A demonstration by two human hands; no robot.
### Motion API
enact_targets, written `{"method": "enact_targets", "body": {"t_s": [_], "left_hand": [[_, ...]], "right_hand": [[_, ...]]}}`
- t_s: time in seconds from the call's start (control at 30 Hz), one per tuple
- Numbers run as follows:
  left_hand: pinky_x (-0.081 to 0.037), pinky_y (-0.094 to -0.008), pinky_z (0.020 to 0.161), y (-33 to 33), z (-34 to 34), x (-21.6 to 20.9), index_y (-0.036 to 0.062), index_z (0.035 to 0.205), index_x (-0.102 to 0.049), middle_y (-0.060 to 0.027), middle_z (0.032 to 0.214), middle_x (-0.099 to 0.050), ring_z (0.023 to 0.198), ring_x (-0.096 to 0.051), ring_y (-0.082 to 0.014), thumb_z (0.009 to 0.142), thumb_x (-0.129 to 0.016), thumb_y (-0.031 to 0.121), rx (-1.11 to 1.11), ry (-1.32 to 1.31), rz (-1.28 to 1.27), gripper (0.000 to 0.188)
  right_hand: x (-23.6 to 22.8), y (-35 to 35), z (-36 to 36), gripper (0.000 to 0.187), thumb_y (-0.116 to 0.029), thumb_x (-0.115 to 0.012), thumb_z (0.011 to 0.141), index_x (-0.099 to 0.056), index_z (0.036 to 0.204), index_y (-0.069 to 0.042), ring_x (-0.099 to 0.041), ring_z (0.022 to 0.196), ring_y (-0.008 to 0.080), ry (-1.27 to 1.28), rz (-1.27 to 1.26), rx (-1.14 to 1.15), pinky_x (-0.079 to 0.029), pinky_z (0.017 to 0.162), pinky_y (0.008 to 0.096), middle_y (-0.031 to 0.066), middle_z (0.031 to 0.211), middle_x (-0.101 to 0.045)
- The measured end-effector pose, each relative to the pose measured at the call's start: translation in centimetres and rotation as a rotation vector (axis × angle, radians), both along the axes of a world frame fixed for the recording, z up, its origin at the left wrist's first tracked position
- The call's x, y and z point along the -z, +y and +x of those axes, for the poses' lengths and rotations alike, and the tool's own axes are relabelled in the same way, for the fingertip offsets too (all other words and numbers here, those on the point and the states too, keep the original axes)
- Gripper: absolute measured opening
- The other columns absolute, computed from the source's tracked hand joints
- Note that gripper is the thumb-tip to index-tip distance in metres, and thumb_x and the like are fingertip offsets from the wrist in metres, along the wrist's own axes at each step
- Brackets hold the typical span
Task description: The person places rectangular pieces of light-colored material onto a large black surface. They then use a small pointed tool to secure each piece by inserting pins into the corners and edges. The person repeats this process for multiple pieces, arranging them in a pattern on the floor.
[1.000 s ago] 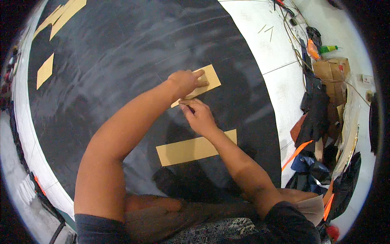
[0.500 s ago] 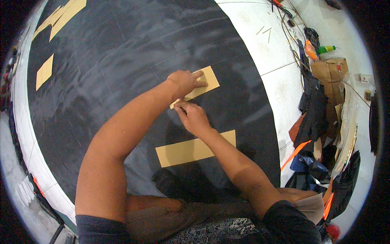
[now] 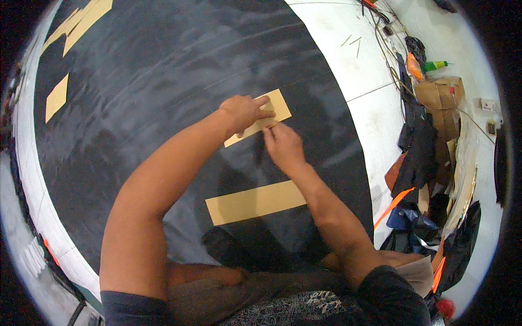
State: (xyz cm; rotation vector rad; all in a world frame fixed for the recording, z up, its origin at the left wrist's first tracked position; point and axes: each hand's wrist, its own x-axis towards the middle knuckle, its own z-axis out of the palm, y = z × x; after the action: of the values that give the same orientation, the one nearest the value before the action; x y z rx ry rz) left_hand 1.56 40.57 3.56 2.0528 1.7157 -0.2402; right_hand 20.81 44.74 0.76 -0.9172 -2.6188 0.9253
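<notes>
A large sheet of shiny black material (image 3: 163, 98) is spread out before me, with thin faint lines on it. My left hand (image 3: 243, 112) lies on a tan card rectangle (image 3: 281, 104), fingers spread and pressing it against the sheet. At the near edge of that card is my right hand (image 3: 285, 144), its fingers pinched together. Whatever those fingers hold is too small and hidden to name. A second tan card strip (image 3: 250, 204) lies nearer to me, its right end covered by my right forearm.
More tan card pieces (image 3: 87, 24) lie at the far left, with a smaller card piece (image 3: 56, 99) below them. White floor tiles (image 3: 348, 65) border the sheet. Along the right stand a brown cardboard box (image 3: 440, 108), a green bottle (image 3: 436, 66), cables and dark cloth.
My right hand has slid right along the card's near edge, from its left end toward the middle. The left hand stays on the card. The view has shifted slightly.
</notes>
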Motion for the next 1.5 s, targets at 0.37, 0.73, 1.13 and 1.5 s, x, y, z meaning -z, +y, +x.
{"method": "enact_targets", "body": {"t_s": [0.37, 0.73, 1.13, 1.5], "left_hand": [[-0.062, -0.0434, 0.085, 0.5, 0.1, 0.7, 0.0329, 0.149, -0.051, -0.0057, 0.148, -0.046, 0.113, -0.068, -0.0341, 0.06, -0.092, 0.008, 0.018, 0.031, -0.016, 0.101], [-0.061, -0.0391, 0.089, 1.2, 2.1, -0.7, 0.0444, 0.15, -0.048, -0.005, 0.138, -0.05, 0.113, -0.067, -0.0293, 0.091, -0.066, 0.006, -0.054, 0.097, -0.061, 0.073], [-0.061, -0.0391, 0.091, 0.9, 2.2, -0.1, 0.0458, 0.154, -0.041, -0.0062, 0.163, -0.034, 0.12, -0.064, -0.0315, 0.089, -0.068, 0.007, -0.05, 0.083, -0.025, 0.08], [-0.06, -0.04, 0.094, 1.2, 2.2, 0.6, 0.0491, 0.155, -0.039, -0.0041, 0.17, -0.024, 0.126, -0.06, -0.0318, 0.088, -0.07, 0.004, -0.066, 0.093, -0.07, 0.086]], "right_hand": [[0.1, 4.2, 1.6, 0.022, -0.023, -0.056, 0.102, -0.065, 0.111, -0.005, -0.068, 0.094, 0.0422, 0.004, 0.036, 0.126, -0.054, 0.082, 0.0518, 0.02, 0.101, -0.07], [-0.1, 6.0, 2.4, 0.02, -0.024, -0.057, 0.103, -0.065, 0.11, -0.007, -0.069, 0.094, 0.0413, 0.001, 0.019, 0.205, -0.055, 0.081, 0.0507, 0.0186, 0.102, -0.072], [0.3, 7.0, 2.9, 0.02, -0.021, -0.055, 0.103, -0.063, 0.113, -0.006, -0.068, 0.098, 0.0405, -0.025, 0.02, 0.19, -0.054, 0.085, 0.0502, 0.0185, 0.105, -0.071], [0.6, 7.1, 1.8, 0.023, -0.024, -0.051, 0.105, -0.067, 0.114, -0.01, -0.07, 0.099, 0.0374, 0.038, 0.112, 0.067, -0.057, 0.084, 0.0483, 0.0129, 0.114, -0.072]]}}
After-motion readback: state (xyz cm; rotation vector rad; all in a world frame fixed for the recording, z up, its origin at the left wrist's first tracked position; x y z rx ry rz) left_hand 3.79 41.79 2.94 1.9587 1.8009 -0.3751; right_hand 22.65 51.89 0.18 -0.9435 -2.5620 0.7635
